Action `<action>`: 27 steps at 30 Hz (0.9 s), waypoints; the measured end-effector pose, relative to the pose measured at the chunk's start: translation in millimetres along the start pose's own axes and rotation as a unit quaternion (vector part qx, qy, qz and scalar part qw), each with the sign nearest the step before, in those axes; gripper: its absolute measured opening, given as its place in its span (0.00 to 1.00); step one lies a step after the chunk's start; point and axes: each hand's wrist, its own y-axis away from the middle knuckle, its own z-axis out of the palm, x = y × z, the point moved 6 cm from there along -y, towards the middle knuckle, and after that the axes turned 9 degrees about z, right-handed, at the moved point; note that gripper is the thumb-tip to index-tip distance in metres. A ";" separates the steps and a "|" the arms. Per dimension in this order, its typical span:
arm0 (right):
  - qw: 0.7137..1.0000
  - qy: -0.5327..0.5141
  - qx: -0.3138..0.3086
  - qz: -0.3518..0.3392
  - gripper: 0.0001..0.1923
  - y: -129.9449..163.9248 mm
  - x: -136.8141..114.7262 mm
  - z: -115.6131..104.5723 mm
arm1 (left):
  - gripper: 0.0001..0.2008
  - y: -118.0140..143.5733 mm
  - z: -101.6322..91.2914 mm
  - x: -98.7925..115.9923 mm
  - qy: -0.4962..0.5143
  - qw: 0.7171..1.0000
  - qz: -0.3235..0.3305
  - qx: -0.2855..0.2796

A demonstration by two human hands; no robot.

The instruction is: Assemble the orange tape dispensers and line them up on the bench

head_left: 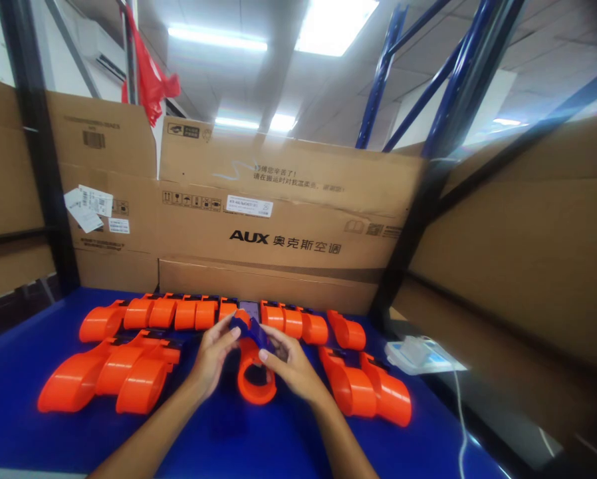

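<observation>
Between my hands, above the blue table (pixel 278 452), is an orange ring-shaped plastic piece with a dark blue end, like a hand-held tape dispenser (pixel 257 392). Its round opening hangs downward and faces me. My left hand (pixel 213 356) pinches the dark blue end from the left, thumb on top. From the right, my right hand (pixel 289 362) grips the dark blue part, its thumb near the orange ring. The fingers partly hide where the orange and blue parts meet. Similar orange pieces (pixel 141 384) lie left of my hands, and others (pixel 393 396) lie to the right.
A back row of orange pieces (pixel 186 314) lines the table below a cardboard wall (pixel 203 226). Behind my hands lies a phone-like flat object (pixel 249 308). At right, a white device (pixel 418 356) with a cable (pixel 461 412) sits near a dark metal post (pixel 403 259).
</observation>
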 end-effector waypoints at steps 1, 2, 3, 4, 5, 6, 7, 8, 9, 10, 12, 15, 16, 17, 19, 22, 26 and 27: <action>1.000 0.009 -0.005 -0.008 0.26 1.1 -2.5 1.5 | 0.25 0.9 0.3 -0.6 0.003 1.000 0.002 -0.002; 0.999 0.028 0.002 -0.020 0.27 2.2 -5.0 1.7 | 0.26 1.8 0.7 -0.8 0.007 1.000 0.006 -0.003; 0.998 0.058 0.018 -0.034 0.28 3.2 -7.5 0.7 | 0.26 2.5 1.2 -0.7 0.010 1.000 0.011 -0.003; 0.993 0.097 0.038 -0.051 0.29 4.1 -9.6 -0.8 | 0.27 3.0 1.8 -0.2 0.009 1.000 0.018 -0.005; 0.986 0.144 0.057 -0.067 0.31 4.9 -10.9 -2.1 | 0.27 3.1 2.2 1.0 0.001 1.000 0.029 -0.005; 0.975 0.195 0.072 -0.082 0.33 5.4 -11.4 -3.2 | 0.28 2.8 2.3 2.8 -0.013 0.999 0.043 -0.004; 0.961 0.246 0.084 -0.096 0.34 5.7 -10.9 -4.0 | 0.28 2.3 2.3 5.0 -0.034 0.998 0.058 -0.004; 0.946 0.292 0.093 -0.109 0.35 5.7 -9.6 -4.8 | 0.29 1.5 2.3 7.3 -0.059 0.996 0.072 -0.006; 0.930 0.331 0.101 -0.123 0.34 5.6 -8.0 -5.5 | 0.29 0.6 2.5 9.4 -0.086 0.993 0.085 -0.009; 0.916 0.362 0.108 -0.136 0.34 5.5 -6.1 -6.1 | 0.29 -0.3 2.8 11.2 -0.110 0.989 0.095 -0.014; 0.893 0.404 0.119 -0.159 0.34 5.3 -2.7 -6.9 | 0.28 -1.9 3.8 13.5 -0.142 0.984 0.106 -0.027; 0.875 0.433 0.125 -0.176 0.35 5.1 0.7 -6.7 | 0.26 -2.8 4.2 17.2 -0.163 0.978 0.127 -0.030; 0.873 0.437 0.125 -0.179 0.35 5.2 1.1 -6.4 | 0.25 -2.7 4.2 18.6 -0.168 0.976 0.134 -0.029; 0.871 0.439 0.125 -0.182 0.35 5.3 1.1 -5.9 | 0.25 -2.6 4.2 19.9 -0.173 0.974 0.140 -0.027; 0.870 0.440 0.123 -0.188 0.35 5.9 0.7 -5.1 | 0.23 -2.5 3.8 21.7 -0.177 0.973 0.144 -0.018; 0.869 0.438 0.122 -0.194 0.34 6.6 0.0 -4.6 | 0.23 -2.5 2.4 22.1 -0.165 0.978 0.127 -0.001; 0.869 0.438 0.125 -0.193 0.34 6.6 0.4 -4.4 | 0.22 -2.0 2.9 23.2 -0.170 0.978 0.124 0.002; 0.870 0.437 0.125 -0.192 0.35 6.6 0.6 -4.3 | 0.21 -1.8 2.9 23.5 -0.173 0.977 0.126 0.002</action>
